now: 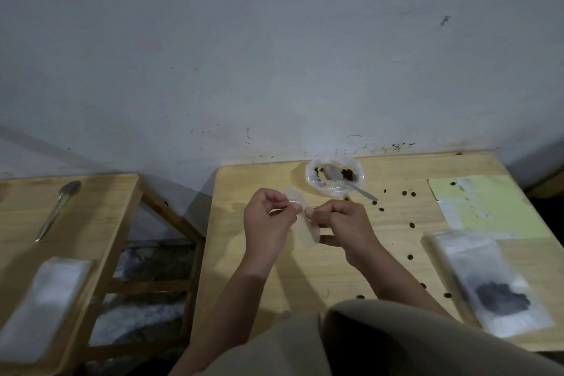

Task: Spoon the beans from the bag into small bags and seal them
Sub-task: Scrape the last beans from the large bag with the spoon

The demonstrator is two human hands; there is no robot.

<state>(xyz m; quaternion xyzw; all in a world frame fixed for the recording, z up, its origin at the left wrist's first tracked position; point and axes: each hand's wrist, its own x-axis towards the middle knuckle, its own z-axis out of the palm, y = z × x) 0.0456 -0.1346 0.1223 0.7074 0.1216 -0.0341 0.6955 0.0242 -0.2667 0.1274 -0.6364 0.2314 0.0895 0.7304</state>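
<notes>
Both hands work at one small clear bag (305, 223) held above the table (274, 278). The left hand (268, 223) pinches its upper edge between thumb and curled fingertips, and the right hand (345, 226) pinches the opposite side of the same edge, its lower fingers tucked under the bag's bottom. The bag hangs between them and looks flat and empty, so I judge they are either pulling its mouth apart or pressing it closed; the blur does not settle which.

Just beyond the hands sits the open bag of beans (335, 175), rolled down like a bowl, with a spoon (351, 185) resting in it and only a few beans left at the bottom. Loose beans (412, 224) lie scattered across the table to the right. Near the right edge a larger clear bag (494, 281) holds a dark heap, probably filled portions, though I cannot make them out. Beyond it lies a pale green sheet (500, 207).

On the side table (100, 198) to the left lie a second spoon (58, 207) and a white packet (45, 305).

The work seems well advanced, with little left to spoon.
</notes>
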